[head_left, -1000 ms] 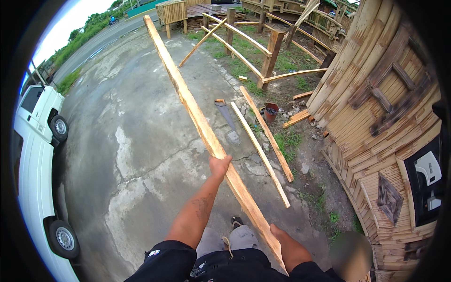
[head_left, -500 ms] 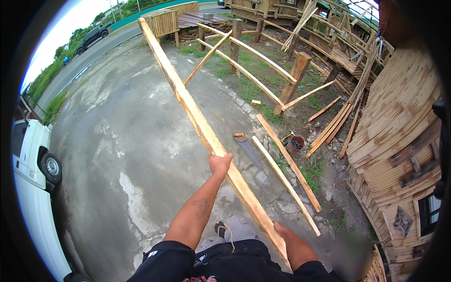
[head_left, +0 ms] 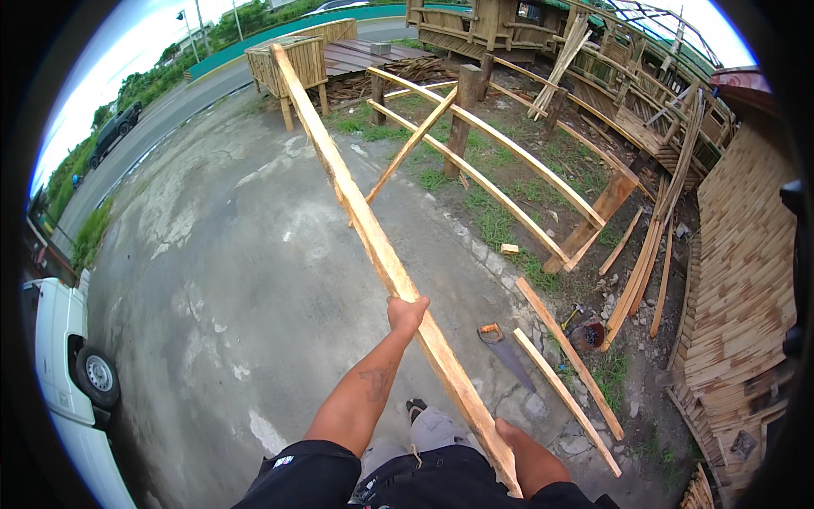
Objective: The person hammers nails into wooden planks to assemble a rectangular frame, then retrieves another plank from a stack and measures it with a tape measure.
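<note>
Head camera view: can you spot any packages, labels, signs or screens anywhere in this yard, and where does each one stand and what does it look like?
None can be made out: the view shows only the long wooden plank in the left hand and right hand, a handsaw, loose timber, a wooden fence frame, a white vehicle and concrete ground.

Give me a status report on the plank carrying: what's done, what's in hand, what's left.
Done: the long pale wooden plank is off the ground. In hand: the left hand grips it further along and the right hand holds its near end, above the concrete yard. Left: setting it down; two thinner wooden slats and an orange-handled handsaw lie nearby.
</note>
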A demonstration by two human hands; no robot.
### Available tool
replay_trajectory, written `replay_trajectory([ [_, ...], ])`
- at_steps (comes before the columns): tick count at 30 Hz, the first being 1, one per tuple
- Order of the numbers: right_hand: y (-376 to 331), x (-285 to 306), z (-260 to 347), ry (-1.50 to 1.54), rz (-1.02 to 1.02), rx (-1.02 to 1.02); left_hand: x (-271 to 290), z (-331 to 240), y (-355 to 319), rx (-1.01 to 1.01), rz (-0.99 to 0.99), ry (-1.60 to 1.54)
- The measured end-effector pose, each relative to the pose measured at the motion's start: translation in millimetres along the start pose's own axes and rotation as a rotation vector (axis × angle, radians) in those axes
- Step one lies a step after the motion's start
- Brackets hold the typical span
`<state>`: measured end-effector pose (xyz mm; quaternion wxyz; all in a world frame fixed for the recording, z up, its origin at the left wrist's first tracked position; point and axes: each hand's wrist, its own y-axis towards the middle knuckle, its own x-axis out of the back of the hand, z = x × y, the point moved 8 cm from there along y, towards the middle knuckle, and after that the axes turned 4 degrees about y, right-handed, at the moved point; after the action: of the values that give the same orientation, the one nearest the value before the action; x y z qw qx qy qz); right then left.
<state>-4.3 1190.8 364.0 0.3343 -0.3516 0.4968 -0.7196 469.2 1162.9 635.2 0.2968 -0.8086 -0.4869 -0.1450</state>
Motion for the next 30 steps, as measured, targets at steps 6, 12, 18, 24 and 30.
replay_trajectory([
  [6, 79, -66, 206, 0.031, 0.01, -0.005, 55, -68, 220, -0.044, -0.005, 0.025],
  [12, 58, -142, 454, 0.121, 0.075, -0.001, 85, -94, 460, -0.125, 0.055, 0.021],
  [18, 68, -191, 663, 0.072, -0.073, 0.008, 144, -186, 645, -0.161, 0.059, 0.115],
  [24, 154, -228, 842, 0.186, -0.021, -0.17, 141, -257, 865, -0.209, 0.219, 0.107],
  [30, 197, -261, 1091, 0.173, -0.06, -0.014, 154, -326, 1090, -0.153, 0.269, 0.181],
])
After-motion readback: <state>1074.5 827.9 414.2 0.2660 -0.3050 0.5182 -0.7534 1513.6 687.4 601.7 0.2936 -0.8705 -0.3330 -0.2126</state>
